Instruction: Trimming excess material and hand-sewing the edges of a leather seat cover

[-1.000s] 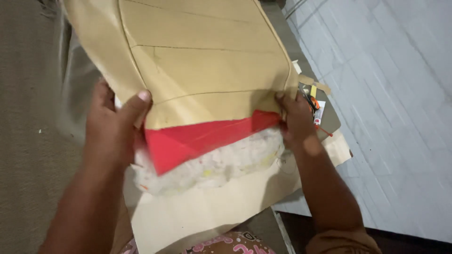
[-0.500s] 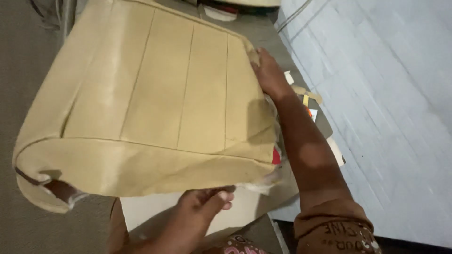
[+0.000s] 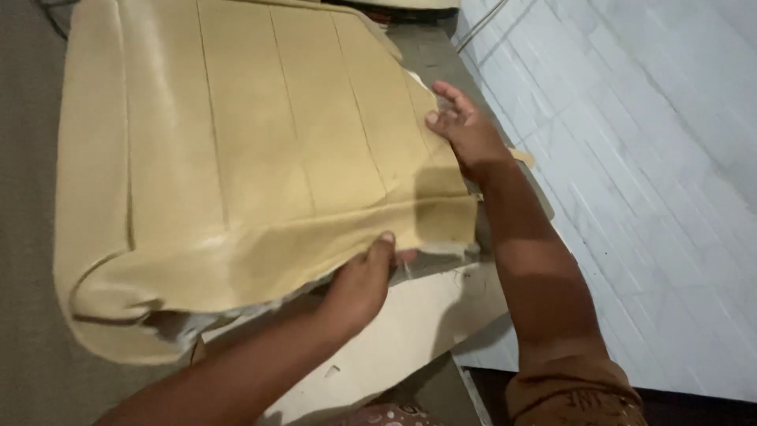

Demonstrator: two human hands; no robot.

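- The grey floor (image 3: 24, 237) at the far left looks matt and slightly rough; the work lies on it.
- The tan seat cover (image 3: 236, 158) fills most of the view: a smooth, faintly glossy leather-like skin, stitched into long parallel panels, with a rounded, piped corner at lower left and a softer, wrinkled flap along the near edge.
- Under that near edge a pale, fuzzy lining (image 3: 189, 323) shows, frayed where the cover lifts.
- The left hand (image 3: 359, 284) is closed on the near edge of the cover, thumb on top and fingers tucked beneath, pinching the flap.
- A flat sheet of pale cardboard (image 3: 410, 331) lies below the cover, stiff and sharp-edged.
- The right hand (image 3: 465, 130) rests at the cover's right side with fingers spread and loosely curled; it presses or steadies the edge, though whether it truly grips anything I cannot tell from this angle.
- Further right is a light grey tiled floor (image 3: 646, 197), hard and smooth, with a small tan scrap (image 3: 522, 156) beside the wrist.
- Risk, as I judge it: a pull by the left hand alone could stretch the seam or tear the frayed lining, and the slick skin could slide out from under the open right hand, skewing the cover on the cardboard.
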